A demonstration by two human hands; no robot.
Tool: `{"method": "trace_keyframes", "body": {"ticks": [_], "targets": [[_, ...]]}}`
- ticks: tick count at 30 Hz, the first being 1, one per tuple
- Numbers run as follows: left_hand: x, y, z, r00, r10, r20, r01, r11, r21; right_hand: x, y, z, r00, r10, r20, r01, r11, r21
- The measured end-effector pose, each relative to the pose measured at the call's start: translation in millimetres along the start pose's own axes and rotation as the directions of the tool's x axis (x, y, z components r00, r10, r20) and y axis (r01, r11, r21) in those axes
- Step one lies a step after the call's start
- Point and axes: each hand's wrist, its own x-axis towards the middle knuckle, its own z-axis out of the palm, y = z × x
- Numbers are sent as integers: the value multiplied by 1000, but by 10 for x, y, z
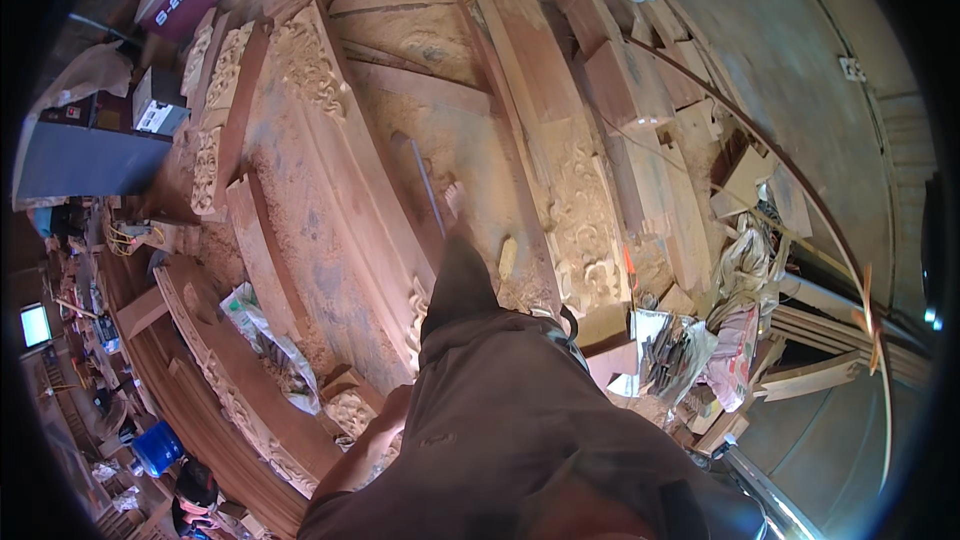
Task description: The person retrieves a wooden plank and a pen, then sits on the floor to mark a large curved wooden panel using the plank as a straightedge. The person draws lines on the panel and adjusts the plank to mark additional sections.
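My left hand (393, 416) hangs beside my left thigh, near a small carved wood block (350, 413). Its fingers are mostly hidden behind my clothing, so I cannot see whether it holds anything. My right hand does not show. Between two long timbers my bare foot (453, 200) stands on the dusty floor. The left timber (345, 175) has carved scrollwork at its ends. Along the right one, a carved panel (583, 225) shows dense relief. A thin bluish strip (426, 185) and a short yellowish wood piece (507, 258) lie near my foot.
Several chisel-like tools (665, 355) lie bundled on the right beside crumpled plastic bags (740, 280). More beams (625, 90) are stacked there. A long thin curved strip (800, 175) arcs across the right side. At lower left are a blue water jug (158, 448) and another person (197, 490).
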Motion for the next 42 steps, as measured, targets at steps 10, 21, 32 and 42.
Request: {"method": "trace_keyframes", "body": {"ticks": [10, 21, 32, 42], "targets": [[212, 155, -3184, 986, 86, 145, -39, 953, -300, 816, -2037, -155, 980, 129, 149, -162, 958, 237], [1837, 715, -5637, 998, 56, 4, -55, 982, -179, 2152, -3891, -584, 974, 68, 217, -139, 932, 335], [3700, 1154, -7631, 988, 98, -124, -107, 992, -68, 4124, -5106, -505, 975, -80, -206, 61, 994, -96], [5513, 1423, -9786, 837, 279, 471, -383, 913, 140, 5539, -6891, 476, 834, -59, -549, 140, 984, 106]]}}
